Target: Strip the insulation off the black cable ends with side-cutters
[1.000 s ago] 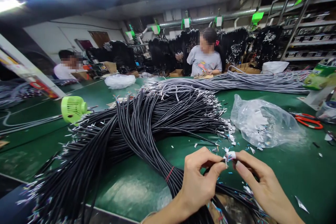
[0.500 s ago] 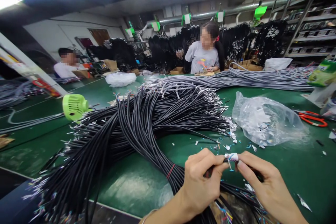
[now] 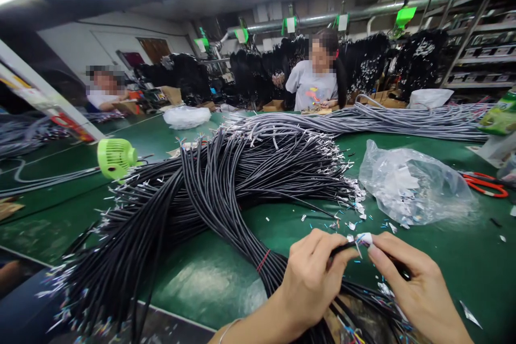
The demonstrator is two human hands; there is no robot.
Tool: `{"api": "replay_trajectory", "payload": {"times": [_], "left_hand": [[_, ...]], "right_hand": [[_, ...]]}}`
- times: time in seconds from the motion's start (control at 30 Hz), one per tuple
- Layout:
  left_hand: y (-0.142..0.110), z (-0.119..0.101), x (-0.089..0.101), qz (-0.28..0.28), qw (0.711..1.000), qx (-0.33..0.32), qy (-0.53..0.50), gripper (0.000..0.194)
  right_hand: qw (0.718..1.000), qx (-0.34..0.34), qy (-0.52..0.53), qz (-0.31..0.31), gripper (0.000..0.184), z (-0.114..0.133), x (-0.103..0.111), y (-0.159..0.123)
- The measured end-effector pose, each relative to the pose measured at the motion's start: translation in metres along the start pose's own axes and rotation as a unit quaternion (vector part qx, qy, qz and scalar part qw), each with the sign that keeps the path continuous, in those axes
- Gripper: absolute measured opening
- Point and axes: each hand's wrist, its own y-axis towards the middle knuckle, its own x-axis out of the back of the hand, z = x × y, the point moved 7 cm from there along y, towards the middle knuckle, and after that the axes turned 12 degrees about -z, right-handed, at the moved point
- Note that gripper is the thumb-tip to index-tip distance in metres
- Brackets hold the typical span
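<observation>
My left hand [image 3: 316,271] is closed around a black cable [image 3: 342,249] just behind its stripped end. Thumb and forefinger of my right hand [image 3: 407,269] pinch the white wrap [image 3: 365,238] at that end, where a few thin coloured wires stick out. Whether the right fingers also hide a tool is hard to see. Beneath my hands lie more black cables with bare coloured wire ends [image 3: 355,333]. To the left, a bundle of black cables [image 3: 264,263] is tied with a red band and runs back into a large pile [image 3: 217,172].
Foil and wire scraps [image 3: 352,226] litter the green table [image 3: 209,290]. A clear plastic bag [image 3: 415,188] of scraps and orange-handled scissors [image 3: 486,185] lie right. A green fan [image 3: 116,158] stands left. Grey cables [image 3: 403,121] lie across the back. Two people [image 3: 316,83] sit beyond.
Both hands have shifted slightly right with the cable. More of the black cable now shows between my left fingers and the white wrap. The camera view has moved a little.
</observation>
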Motion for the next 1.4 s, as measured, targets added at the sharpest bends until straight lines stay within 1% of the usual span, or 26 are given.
{"api": "replay_trajectory", "payload": {"times": [0.17,0.23,0.27,0.3,0.37,0.43,0.5,0.53,0.57,0.63,0.7,0.77,0.83,0.97,1.07,1.13,1.3,1.4], "left_hand": [[-0.004,-0.002,-0.002,0.003,1.000,-0.016,0.011,0.005],[-0.003,-0.001,-0.003,0.019,1.000,-0.001,0.008,0.008],[-0.002,0.001,-0.004,0.033,0.999,0.018,0.001,0.011],[-0.001,0.005,-0.006,0.054,0.997,0.048,-0.011,0.015],[-0.002,0.014,-0.013,0.107,0.982,0.142,-0.062,0.026],[-0.007,0.023,-0.021,0.154,0.945,0.255,-0.138,0.034],[-0.014,0.028,-0.028,0.168,0.901,0.344,-0.203,0.035],[-0.016,0.030,-0.029,0.162,0.889,0.369,-0.218,0.033],[-0.017,0.030,-0.030,0.152,0.886,0.379,-0.220,0.029],[-0.016,0.029,-0.028,0.131,0.903,0.359,-0.197,0.023],[-0.013,0.025,-0.026,0.121,0.928,0.313,-0.165,0.019],[-0.012,0.021,-0.025,0.119,0.941,0.279,-0.149,0.016],[-0.013,0.021,-0.026,0.113,0.945,0.271,-0.147,0.016],[-0.015,0.024,-0.025,0.091,0.944,0.284,-0.141,0.018],[-0.014,0.023,-0.024,0.090,0.951,0.267,-0.126,0.015],[-0.012,0.020,-0.023,0.092,0.957,0.247,-0.119,0.011],[-0.008,0.018,-0.023,0.121,0.960,0.221,-0.119,0.004],[-0.008,0.019,-0.023,0.129,0.963,0.212,-0.109,0.003]], "right_hand": [[1.000,0.006,0.000,-0.014,0.019,0.001,0.002,-0.002],[1.000,0.011,-0.001,-0.018,0.019,0.002,0.002,-0.002],[1.000,0.013,-0.002,-0.019,0.019,0.002,0.003,-0.002],[1.000,0.016,-0.001,-0.018,0.018,0.002,0.003,-0.003],[1.000,0.021,0.006,-0.011,0.017,0.003,0.002,-0.003],[1.000,0.018,0.016,-0.005,0.016,0.001,0.001,-0.002],[1.000,-0.002,0.019,-0.016,0.014,-0.003,0.003,-0.002],[0.999,-0.020,0.022,-0.027,0.014,-0.006,0.004,-0.001],[0.998,-0.040,0.031,-0.033,0.014,-0.008,0.005,-0.001],[0.994,-0.085,0.057,-0.033,0.014,-0.013,0.005,-0.002],[0.988,-0.130,0.077,-0.027,0.015,-0.016,0.003,-0.003],[0.985,-0.153,0.082,-0.027,0.016,-0.016,0.003,-0.004],[0.984,-0.152,0.085,-0.029,0.016,-0.012,0.003,-0.004],[0.989,-0.114,0.074,-0.061,0.013,0.002,0.006,-0.003],[0.992,-0.093,0.060,-0.069,0.011,0.008,0.007,-0.001],[0.990,-0.112,0.064,-0.053,0.012,0.002,0.004,-0.001],[0.975,-0.194,0.106,0.019,0.020,-0.026,-0.006,-0.005],[0.973,-0.201,0.108,0.039,0.020,-0.030,-0.007,-0.008]]}}
